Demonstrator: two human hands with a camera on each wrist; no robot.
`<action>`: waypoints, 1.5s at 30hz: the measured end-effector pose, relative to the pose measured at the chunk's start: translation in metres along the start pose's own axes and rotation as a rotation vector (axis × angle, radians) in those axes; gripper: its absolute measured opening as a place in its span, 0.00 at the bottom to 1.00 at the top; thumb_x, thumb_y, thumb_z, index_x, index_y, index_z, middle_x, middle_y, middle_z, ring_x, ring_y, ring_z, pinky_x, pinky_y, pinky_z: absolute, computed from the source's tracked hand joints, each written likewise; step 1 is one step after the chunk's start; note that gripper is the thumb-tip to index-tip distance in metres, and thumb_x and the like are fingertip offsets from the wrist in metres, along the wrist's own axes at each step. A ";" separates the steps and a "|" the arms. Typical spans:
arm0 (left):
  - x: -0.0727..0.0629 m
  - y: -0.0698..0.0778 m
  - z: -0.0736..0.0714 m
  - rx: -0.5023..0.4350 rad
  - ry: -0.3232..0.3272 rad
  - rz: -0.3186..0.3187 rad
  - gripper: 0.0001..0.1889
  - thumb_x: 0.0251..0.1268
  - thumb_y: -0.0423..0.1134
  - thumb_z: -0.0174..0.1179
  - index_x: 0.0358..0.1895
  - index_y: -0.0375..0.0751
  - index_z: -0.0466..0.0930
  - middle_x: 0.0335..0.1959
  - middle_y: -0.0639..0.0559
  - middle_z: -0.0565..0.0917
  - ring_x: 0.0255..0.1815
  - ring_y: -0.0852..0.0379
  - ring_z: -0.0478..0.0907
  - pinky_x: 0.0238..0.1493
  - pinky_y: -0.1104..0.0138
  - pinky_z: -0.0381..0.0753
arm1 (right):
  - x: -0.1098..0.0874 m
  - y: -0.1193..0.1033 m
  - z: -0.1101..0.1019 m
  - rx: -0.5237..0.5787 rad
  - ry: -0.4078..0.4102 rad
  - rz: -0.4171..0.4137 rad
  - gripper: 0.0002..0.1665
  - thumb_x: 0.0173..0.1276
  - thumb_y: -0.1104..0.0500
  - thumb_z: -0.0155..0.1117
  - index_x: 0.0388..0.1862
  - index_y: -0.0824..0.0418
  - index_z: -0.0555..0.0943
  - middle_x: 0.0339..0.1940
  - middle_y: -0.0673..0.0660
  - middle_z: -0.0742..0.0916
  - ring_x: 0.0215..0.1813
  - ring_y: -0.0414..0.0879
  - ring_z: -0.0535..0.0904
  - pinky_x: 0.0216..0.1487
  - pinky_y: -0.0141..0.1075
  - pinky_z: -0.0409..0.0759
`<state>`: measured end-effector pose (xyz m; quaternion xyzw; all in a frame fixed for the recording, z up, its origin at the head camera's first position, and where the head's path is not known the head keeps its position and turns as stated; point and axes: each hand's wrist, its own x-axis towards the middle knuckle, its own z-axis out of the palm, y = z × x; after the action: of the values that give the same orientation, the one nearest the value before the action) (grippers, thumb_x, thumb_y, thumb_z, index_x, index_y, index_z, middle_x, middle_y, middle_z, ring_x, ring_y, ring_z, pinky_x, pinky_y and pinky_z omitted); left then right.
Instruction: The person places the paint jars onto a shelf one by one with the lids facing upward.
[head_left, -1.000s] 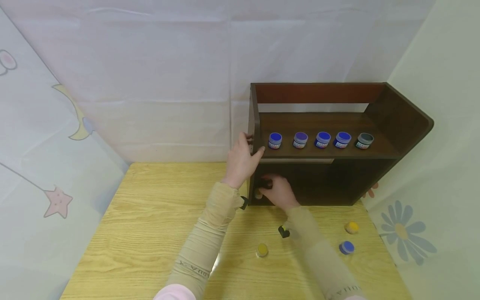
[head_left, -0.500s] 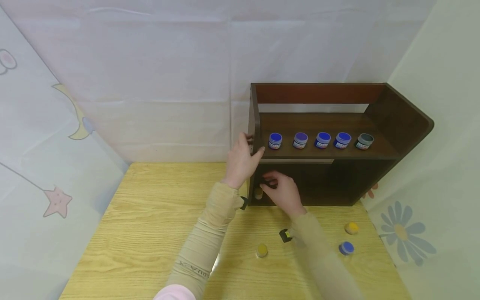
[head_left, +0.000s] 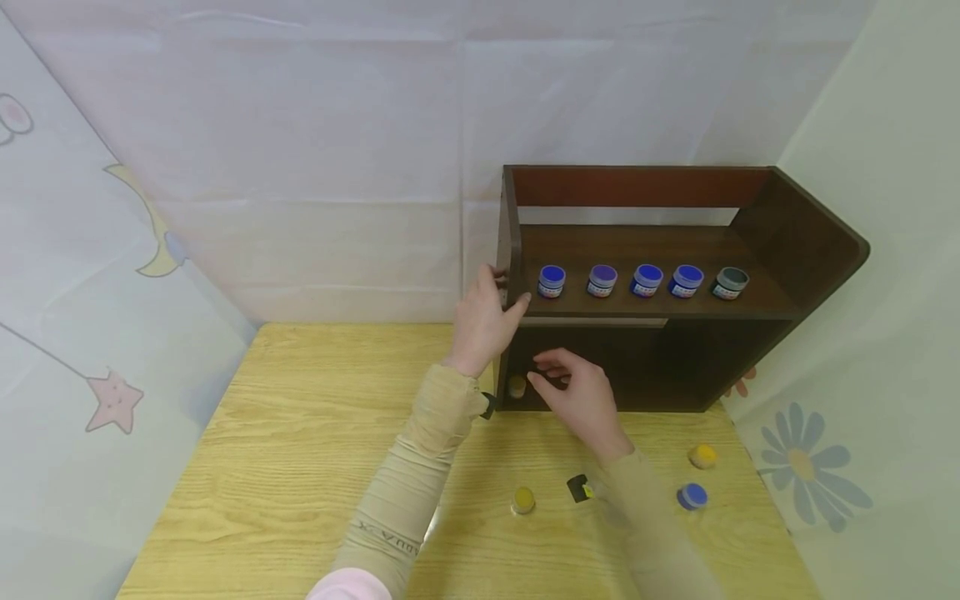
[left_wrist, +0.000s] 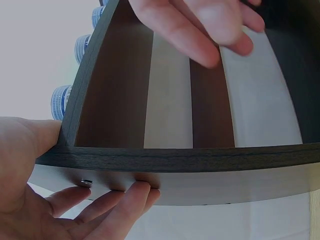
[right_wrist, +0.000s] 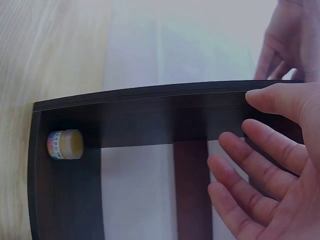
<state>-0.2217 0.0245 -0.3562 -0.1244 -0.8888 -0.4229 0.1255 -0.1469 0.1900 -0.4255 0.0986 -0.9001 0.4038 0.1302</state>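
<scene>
At the frame's centre, the left hand point(head_left: 483, 329) grips the left side of the dark shelf unit point(head_left: 637, 243) between thumb and fingers. Rightward, a yellow jar point(head_left: 517, 387) stands in its lower left corner, near the right hand point(head_left: 581, 400), whose fingers and thumb are apart.

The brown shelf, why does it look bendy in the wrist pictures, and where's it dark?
Head view: the lower compartment of the shelf is darkest; left wrist view: its side edge bows, maybe from the lens; right wrist view: that edge bows too, and a pale haze washes out the wall.
</scene>
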 end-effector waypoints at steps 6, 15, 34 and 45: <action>0.000 0.001 0.000 0.010 0.001 -0.005 0.27 0.73 0.49 0.63 0.64 0.37 0.66 0.57 0.43 0.80 0.49 0.46 0.82 0.44 0.55 0.83 | -0.009 -0.008 -0.011 0.013 -0.019 0.014 0.15 0.69 0.55 0.73 0.51 0.60 0.86 0.46 0.54 0.89 0.45 0.55 0.85 0.51 0.54 0.81; 0.001 0.001 0.000 0.009 0.004 -0.010 0.27 0.73 0.50 0.63 0.64 0.37 0.66 0.57 0.44 0.80 0.49 0.46 0.82 0.45 0.55 0.83 | -0.018 -0.013 -0.018 -0.017 -0.041 -0.011 0.13 0.69 0.55 0.73 0.50 0.56 0.86 0.46 0.52 0.89 0.43 0.47 0.85 0.49 0.48 0.82; 0.001 0.000 0.000 0.024 0.008 0.005 0.27 0.73 0.49 0.63 0.64 0.37 0.67 0.56 0.44 0.80 0.49 0.47 0.82 0.43 0.56 0.83 | -0.046 -0.005 -0.007 -0.062 -0.197 0.038 0.14 0.69 0.53 0.72 0.51 0.54 0.86 0.45 0.51 0.88 0.47 0.53 0.84 0.51 0.53 0.80; 0.001 -0.001 0.002 0.019 0.008 0.005 0.27 0.73 0.49 0.63 0.63 0.37 0.67 0.56 0.44 0.80 0.50 0.47 0.81 0.46 0.55 0.82 | -0.061 0.010 0.008 -0.103 -0.336 0.089 0.19 0.65 0.51 0.75 0.53 0.54 0.85 0.47 0.49 0.87 0.46 0.51 0.83 0.44 0.47 0.82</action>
<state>-0.2234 0.0256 -0.3572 -0.1237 -0.8919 -0.4146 0.1315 -0.0927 0.1950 -0.4565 0.1179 -0.9322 0.3404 -0.0351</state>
